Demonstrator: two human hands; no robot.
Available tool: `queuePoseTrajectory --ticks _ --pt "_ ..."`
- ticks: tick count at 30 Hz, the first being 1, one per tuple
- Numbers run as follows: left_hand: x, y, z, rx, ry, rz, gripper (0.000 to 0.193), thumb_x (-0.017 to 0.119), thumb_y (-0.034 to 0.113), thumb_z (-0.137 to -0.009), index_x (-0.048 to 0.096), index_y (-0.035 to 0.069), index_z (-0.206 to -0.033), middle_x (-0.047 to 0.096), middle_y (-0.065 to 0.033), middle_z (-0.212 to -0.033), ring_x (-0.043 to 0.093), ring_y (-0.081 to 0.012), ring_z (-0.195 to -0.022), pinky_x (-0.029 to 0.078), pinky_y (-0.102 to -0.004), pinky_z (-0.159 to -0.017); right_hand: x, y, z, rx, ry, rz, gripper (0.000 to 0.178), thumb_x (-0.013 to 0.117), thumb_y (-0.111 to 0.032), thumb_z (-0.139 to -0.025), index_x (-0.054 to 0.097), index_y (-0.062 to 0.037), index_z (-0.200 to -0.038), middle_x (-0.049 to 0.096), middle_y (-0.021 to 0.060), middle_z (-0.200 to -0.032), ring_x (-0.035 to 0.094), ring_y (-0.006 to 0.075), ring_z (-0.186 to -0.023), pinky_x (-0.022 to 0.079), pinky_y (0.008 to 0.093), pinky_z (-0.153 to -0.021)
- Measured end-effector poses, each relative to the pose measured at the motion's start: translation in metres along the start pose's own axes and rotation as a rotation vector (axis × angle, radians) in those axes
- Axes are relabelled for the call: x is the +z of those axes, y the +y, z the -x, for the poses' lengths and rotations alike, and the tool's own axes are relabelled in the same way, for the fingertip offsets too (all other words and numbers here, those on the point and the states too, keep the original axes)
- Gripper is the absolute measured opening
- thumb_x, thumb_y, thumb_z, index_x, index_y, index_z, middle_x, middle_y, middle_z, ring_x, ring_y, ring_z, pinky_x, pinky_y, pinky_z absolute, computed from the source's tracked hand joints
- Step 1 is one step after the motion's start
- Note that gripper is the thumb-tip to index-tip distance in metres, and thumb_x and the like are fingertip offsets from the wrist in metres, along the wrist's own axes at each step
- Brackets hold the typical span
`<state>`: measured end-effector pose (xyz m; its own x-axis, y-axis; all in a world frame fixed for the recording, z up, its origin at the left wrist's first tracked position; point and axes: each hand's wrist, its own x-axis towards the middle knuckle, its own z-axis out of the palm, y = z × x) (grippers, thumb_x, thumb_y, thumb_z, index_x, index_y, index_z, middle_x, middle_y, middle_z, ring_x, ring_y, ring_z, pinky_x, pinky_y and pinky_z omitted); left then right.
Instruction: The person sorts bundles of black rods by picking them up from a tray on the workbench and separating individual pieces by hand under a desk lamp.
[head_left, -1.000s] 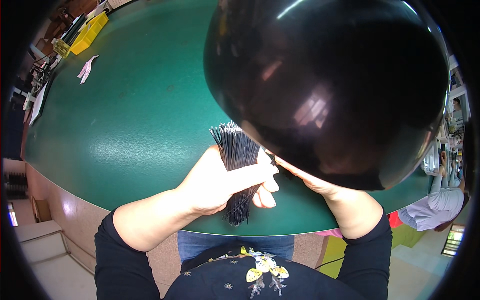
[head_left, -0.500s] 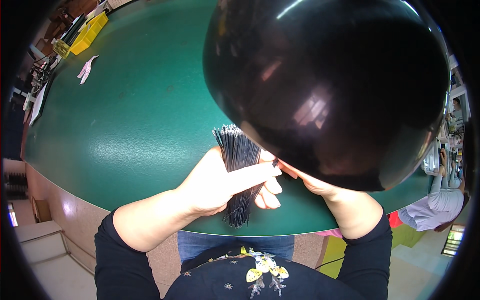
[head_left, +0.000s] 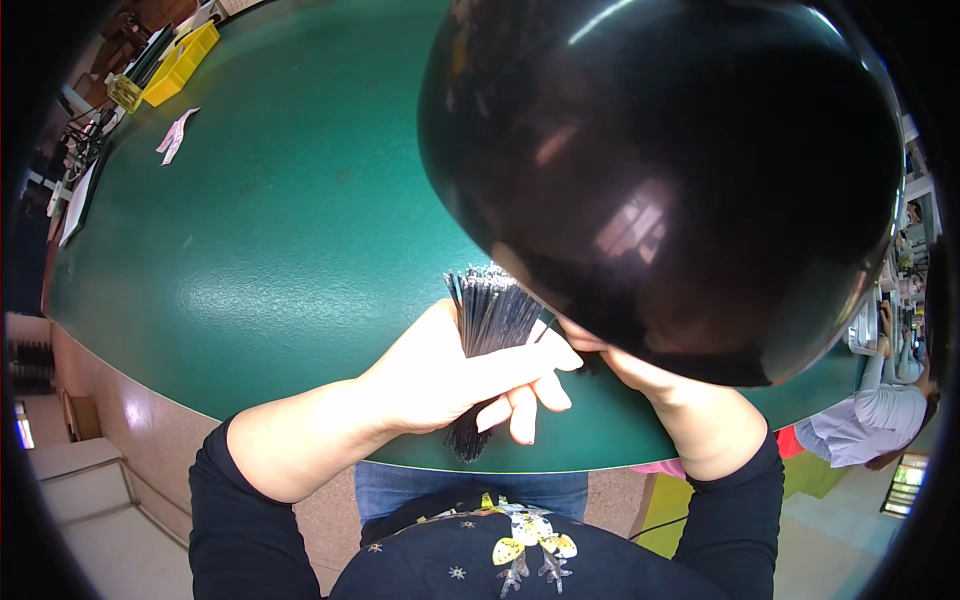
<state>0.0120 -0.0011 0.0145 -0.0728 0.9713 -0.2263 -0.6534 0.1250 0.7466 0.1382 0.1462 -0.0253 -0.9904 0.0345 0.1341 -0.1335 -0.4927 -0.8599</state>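
Yellow tray point(head_left: 183, 65): far left, at the edge of the green table point(head_left: 260, 200).
Pale strip point(head_left: 175, 137): lying on the tabletop near that tray.
My left hand point(head_left: 440, 372): wrapped round the wire bundle point(head_left: 494, 328), thumb across its front.
Bundle's place: in my grip above the near part of the table, silvery tips up, tails below my palm.
Loose end: one dark strand point(head_left: 544, 331) seems to stand apart by my thumb.
My right hand point(head_left: 650, 375): fingers mostly under the black dome point(head_left: 690, 170); I can't tell what they grip.
Done: the bundle is gathered, I judge.
Left: most strands look unseparated; any finished ones I can't see.
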Motion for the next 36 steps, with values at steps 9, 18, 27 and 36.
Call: queuePoseTrajectory --ticks 9,18,27,36 --pt "-0.002 -0.007 -0.004 -0.011 0.193 -0.033 0.015 0.05 0.011 -0.078 0.052 -0.002 -0.07 0.053 -0.0086 -0.054 0.05 -0.0108 -0.044 0.039 -0.0197 -0.04 -0.002 -0.006 -0.013 -0.008 0.017 -0.023 0.041 0.056 -0.006 -0.071 0.04 0.0018 -0.107 0.049 0.0144 -0.093 0.051 0.0209 -0.08 0.043 0.0296 -0.072" --pt "-0.001 -0.007 -0.003 0.023 0.199 0.068 0.014 0.052 0.012 -0.077 0.051 -0.001 -0.071 0.052 -0.0082 -0.059 0.053 -0.0136 -0.048 0.044 -0.0216 -0.044 0.004 -0.005 -0.004 -0.004 0.009 -0.057 0.039 0.055 -0.006 -0.072 0.04 0.0018 -0.107 0.049 0.0146 -0.091 0.052 0.0209 -0.078 0.044 0.0296 -0.071" --pt "-0.005 -0.008 -0.003 0.01 0.108 -0.018 0.015 0.051 0.012 -0.078 0.051 -0.001 -0.069 0.053 -0.0086 -0.059 0.053 -0.0138 -0.048 0.043 -0.0215 -0.044 0.006 -0.006 -0.009 -0.003 0.005 -0.093 0.038 0.054 -0.007 -0.073 0.04 0.0018 -0.107 0.049 0.0147 -0.089 0.052 0.0209 -0.077 0.044 0.0297 -0.07" --pt "-0.002 -0.006 -0.002 -0.007 0.149 0.084 0.014 0.051 0.012 -0.078 0.05 -0.002 -0.079 0.053 -0.0094 -0.062 0.054 -0.0151 -0.049 0.044 -0.0219 -0.044 0.009 -0.013 -0.001 -0.005 0.009 -0.111 0.036 0.053 -0.007 -0.073 0.04 0.0018 -0.106 0.05 0.0149 -0.088 0.052 0.0209 -0.075 0.044 0.0297 -0.069"
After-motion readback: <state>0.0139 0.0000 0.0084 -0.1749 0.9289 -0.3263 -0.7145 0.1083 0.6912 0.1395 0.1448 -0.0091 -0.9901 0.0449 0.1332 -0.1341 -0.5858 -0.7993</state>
